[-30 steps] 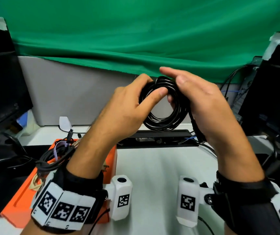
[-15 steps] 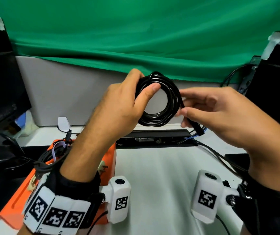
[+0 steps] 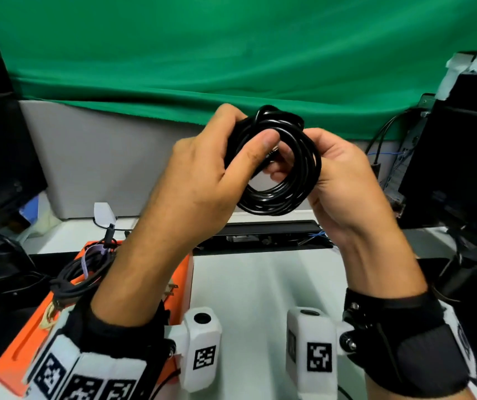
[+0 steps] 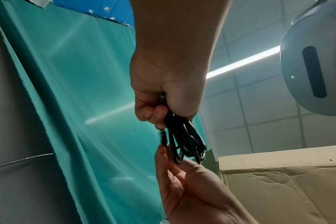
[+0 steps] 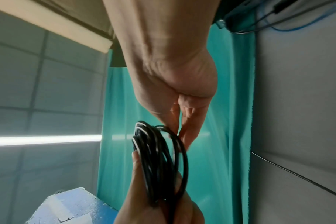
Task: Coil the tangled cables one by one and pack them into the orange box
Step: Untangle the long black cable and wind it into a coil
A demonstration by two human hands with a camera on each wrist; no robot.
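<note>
Hands work together: our left hand (image 3: 202,174) clamps the black coil (image 3: 286,171) firmly while our right hand (image 3: 338,180) pinches and tucks its loose end through the middle.

- No readable text, brand or number anywhere.
- Only black-and-white square code markers (image 3: 204,357) on wrist cameras and wristbands, near edge.

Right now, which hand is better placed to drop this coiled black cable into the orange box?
Left. The left hand already grips the coiled black cable, and the orange box sits on its side.
</note>
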